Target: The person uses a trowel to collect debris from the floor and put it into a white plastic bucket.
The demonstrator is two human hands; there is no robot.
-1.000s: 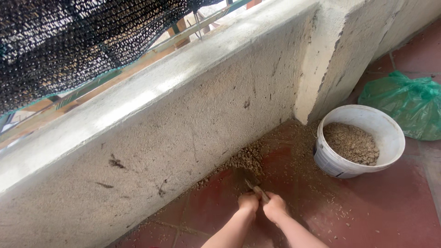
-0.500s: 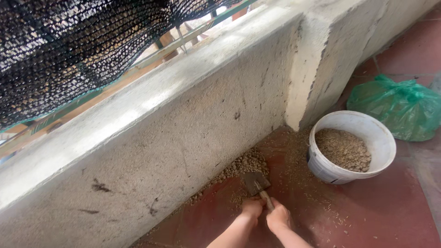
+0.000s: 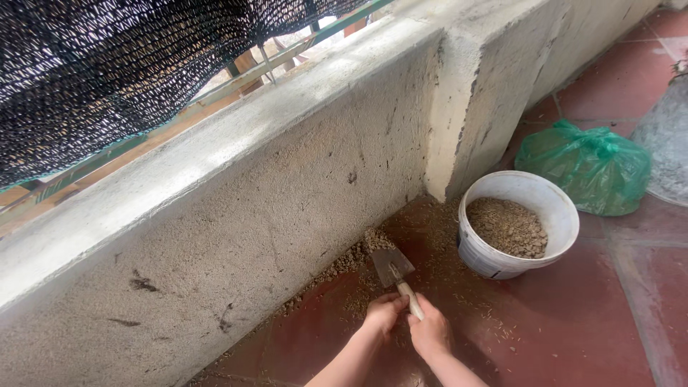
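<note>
Gripping the wooden handle of a small trowel (image 3: 393,266), the right hand (image 3: 430,332) is closing its fingers around it while the left hand (image 3: 384,312) is resting just beside, curled against the handle's lower end. Its blade is reaching ahead of both hands, carrying soil (image 3: 378,240) near the concrete wall (image 3: 272,208), with the white bucket (image 3: 502,266) sitting to the right on the red tiled floor (image 3: 580,322).

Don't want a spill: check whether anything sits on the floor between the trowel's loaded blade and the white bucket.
Nothing visible does. Between the trowel and the white bucket lies only red floor scattered with loose grit. The green bag sits behind the bucket, out of the way.
</note>
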